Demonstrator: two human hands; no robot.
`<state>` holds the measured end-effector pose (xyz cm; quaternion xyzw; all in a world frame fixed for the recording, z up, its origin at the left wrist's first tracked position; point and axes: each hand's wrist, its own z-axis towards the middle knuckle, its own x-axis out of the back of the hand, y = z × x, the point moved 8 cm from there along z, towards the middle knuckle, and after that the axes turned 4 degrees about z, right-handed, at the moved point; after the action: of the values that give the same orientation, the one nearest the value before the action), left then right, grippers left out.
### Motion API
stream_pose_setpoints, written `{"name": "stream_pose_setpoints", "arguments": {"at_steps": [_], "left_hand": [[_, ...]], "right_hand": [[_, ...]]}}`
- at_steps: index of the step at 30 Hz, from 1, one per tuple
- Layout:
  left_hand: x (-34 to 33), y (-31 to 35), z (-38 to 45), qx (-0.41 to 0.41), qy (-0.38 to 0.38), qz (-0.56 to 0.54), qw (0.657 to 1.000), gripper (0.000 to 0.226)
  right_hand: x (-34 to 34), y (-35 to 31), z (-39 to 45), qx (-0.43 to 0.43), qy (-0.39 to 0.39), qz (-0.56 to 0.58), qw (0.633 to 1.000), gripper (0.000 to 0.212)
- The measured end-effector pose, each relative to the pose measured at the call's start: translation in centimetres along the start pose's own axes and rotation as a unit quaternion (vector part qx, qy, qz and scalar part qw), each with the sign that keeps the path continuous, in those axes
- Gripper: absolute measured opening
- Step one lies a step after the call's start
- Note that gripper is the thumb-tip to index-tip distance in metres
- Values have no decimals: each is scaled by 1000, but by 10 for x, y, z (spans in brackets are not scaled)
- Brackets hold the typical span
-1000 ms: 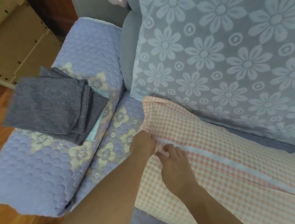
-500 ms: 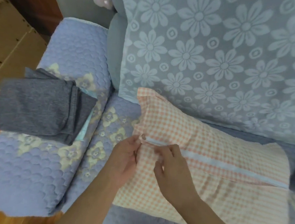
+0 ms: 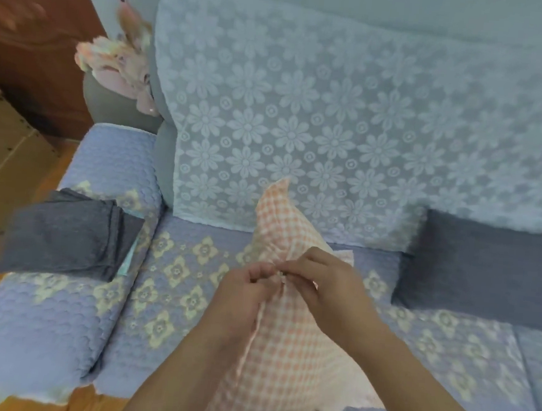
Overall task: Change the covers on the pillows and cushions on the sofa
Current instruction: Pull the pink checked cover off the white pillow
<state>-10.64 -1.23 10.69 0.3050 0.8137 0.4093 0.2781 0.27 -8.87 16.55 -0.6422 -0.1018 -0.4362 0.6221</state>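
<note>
The pink checked pillow (image 3: 287, 338) stands on end on the sofa seat (image 3: 177, 282), its long side pointing up at the sofa back. The left hand (image 3: 242, 298) and right hand (image 3: 328, 285) both pinch its edge seam, fingers curled.

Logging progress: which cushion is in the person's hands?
The pink checked cushion, pinched at its seam by both hands; the dark grey cushion lies untouched on the seat to its right.
</note>
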Motion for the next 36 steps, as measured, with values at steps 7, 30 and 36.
{"name": "stream_pose_setpoints", "arguments": {"at_steps": [7,30,36], "left_hand": [[-30,0,-27,-11,42,25,999,22],[-21,0,-27,-20,199,160,967,28],[-6,2,-40,-57,227,136,963,36]], "right_hand": [[19,10,-23,-43,4,101,994,9],[13,17,-39,-155,40,218,963,23],[26,65,-45,-250,49,71,964,22]]}}
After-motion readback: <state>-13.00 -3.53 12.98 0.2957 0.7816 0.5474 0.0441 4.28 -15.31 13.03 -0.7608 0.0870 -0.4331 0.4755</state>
